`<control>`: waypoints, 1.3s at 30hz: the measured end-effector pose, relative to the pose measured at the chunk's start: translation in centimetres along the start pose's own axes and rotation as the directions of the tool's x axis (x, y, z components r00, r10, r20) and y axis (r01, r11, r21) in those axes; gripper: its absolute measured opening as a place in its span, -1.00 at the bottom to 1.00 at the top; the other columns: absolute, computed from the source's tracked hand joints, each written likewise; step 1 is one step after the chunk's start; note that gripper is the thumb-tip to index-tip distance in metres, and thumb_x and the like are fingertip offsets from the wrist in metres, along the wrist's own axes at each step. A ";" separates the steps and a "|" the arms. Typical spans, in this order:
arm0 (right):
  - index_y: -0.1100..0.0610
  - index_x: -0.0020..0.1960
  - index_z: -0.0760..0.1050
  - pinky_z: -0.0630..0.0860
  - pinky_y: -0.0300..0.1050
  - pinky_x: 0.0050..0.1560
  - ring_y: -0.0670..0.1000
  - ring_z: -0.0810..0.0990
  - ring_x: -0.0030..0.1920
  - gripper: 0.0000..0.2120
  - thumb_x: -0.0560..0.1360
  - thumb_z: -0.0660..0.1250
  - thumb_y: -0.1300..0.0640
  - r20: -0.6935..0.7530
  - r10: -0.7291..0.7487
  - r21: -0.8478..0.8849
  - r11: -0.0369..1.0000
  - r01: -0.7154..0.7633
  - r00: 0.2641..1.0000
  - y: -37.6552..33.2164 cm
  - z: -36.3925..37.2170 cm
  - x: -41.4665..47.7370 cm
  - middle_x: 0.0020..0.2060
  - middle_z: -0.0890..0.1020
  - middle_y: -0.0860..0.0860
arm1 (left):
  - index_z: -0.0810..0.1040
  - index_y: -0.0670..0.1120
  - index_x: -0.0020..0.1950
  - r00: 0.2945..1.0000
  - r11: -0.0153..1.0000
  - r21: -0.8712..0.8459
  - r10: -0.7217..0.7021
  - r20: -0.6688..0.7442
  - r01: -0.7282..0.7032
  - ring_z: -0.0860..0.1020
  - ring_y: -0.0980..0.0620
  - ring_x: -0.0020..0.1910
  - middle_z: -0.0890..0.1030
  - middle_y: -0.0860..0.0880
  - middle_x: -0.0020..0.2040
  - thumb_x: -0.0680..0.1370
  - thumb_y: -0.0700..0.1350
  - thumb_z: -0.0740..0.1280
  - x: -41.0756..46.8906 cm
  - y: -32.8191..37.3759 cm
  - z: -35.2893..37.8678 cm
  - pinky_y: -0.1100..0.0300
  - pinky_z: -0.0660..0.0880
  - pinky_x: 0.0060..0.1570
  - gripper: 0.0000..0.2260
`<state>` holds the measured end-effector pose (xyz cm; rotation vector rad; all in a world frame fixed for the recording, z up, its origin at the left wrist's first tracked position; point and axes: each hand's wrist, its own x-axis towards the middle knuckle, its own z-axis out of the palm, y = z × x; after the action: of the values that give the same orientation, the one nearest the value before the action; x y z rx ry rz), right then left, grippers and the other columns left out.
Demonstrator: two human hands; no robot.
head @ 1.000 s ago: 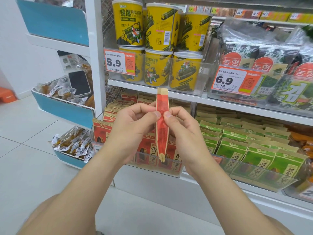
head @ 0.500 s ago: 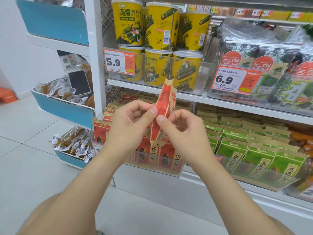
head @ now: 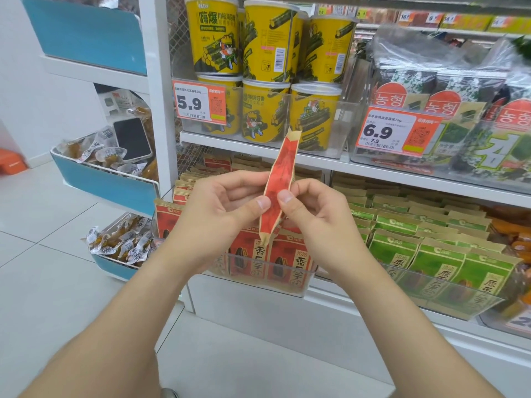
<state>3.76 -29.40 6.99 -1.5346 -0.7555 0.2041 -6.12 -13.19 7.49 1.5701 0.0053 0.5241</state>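
Centrally, we pinch a red snack packet (head: 280, 191) edge-on (light, crinkly, probably soft) between left hand (head: 227, 208) and right hand (head: 310, 214), fingers gripping its middle, before the shelf (head: 316, 165).

At 11 o'clock a price tag (head: 198, 103) reads "5.9"; the tub (head: 214, 38) above it shows "嗨爆". At 2 o'clock another tag (head: 398, 132) reads "6.9" over "7.5", and the seaweed packs (head: 444, 103) behind it say "농형". The print on the packet (head: 280, 179) is unreadable.
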 end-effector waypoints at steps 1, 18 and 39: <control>0.28 0.03 0.54 0.69 -0.09 -0.04 0.01 0.76 -0.13 -0.81 0.67 0.42 0.15 0.001 0.008 0.008 1.000 -0.008 1.000 -0.1 0.0 0.0 -0.09 0.78 0.09 | 0.64 -0.17 0.33 1.000 1.000 -0.004 0.001 0.000 -0.001 0.75 -0.08 0.16 0.77 -0.08 0.17 0.63 -0.37 0.39 0.0 0.0 0.1 0.07 0.71 0.04 -0.71; 0.35 -0.08 0.62 0.75 0.13 -0.01 0.17 0.79 -0.04 -0.77 0.59 0.51 0.17 -0.001 0.025 0.144 0.989 -0.025 1.000 -0.5 -0.6 0.1 -0.09 0.77 0.21 | 0.60 -0.11 0.22 0.997 0.993 0.090 -0.078 -0.030 0.080 0.76 -0.09 0.08 0.75 -0.03 0.16 0.61 -0.27 0.47 0.0 0.4 0.4 -0.18 0.71 0.13 -0.79; 0.27 -0.10 0.75 0.73 0.18 0.12 -0.14 0.59 0.42 -0.82 0.61 0.50 0.17 0.101 0.016 0.092 0.995 -0.025 0.995 0.1 -1.3 0.2 0.16 0.77 0.05 | 0.73 -0.27 0.04 0.989 0.989 0.037 -0.147 0.026 0.146 0.71 0.01 0.25 0.73 0.03 0.29 0.66 -0.26 0.39 -0.1 0.3 0.0 0.19 0.67 0.12 -0.87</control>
<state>4.70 -30.36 7.20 -1.4526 -0.7992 0.3296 -6.30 -13.24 7.72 1.5969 0.1079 0.3877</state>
